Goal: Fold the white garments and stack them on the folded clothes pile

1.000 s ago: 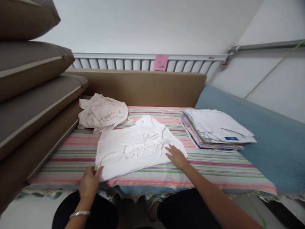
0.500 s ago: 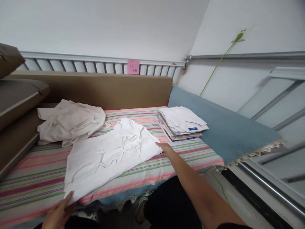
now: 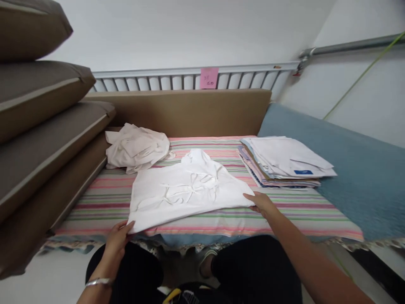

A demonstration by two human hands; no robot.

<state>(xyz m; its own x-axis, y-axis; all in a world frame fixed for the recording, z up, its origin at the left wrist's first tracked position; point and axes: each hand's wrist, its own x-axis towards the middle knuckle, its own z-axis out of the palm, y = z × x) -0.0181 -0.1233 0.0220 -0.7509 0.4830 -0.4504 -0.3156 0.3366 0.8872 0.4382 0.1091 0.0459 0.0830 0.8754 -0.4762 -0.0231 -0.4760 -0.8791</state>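
A white garment [image 3: 186,192] lies spread flat on the striped bed cover [image 3: 284,215], wrinkled in the middle. My left hand [image 3: 117,238] grips its near left corner, fingers closed on the cloth. My right hand [image 3: 261,202] holds the near right corner at the garment's edge, fingers pinched on the fabric. A silver bracelet [image 3: 98,282] is on my left wrist.
A crumpled cream cloth [image 3: 137,147] lies at the back left. A stack of folded fabrics [image 3: 281,162] sits at the right beside a blue blanket [image 3: 348,169]. Brown cushions [image 3: 41,126] are piled on the left. A brown headboard pad [image 3: 190,112] and white rail stand behind.
My right hand has slid from the garment's middle out to its near right corner. The garment lies flatter and squarer. My left hand has kept its corner while my view swung right and back.
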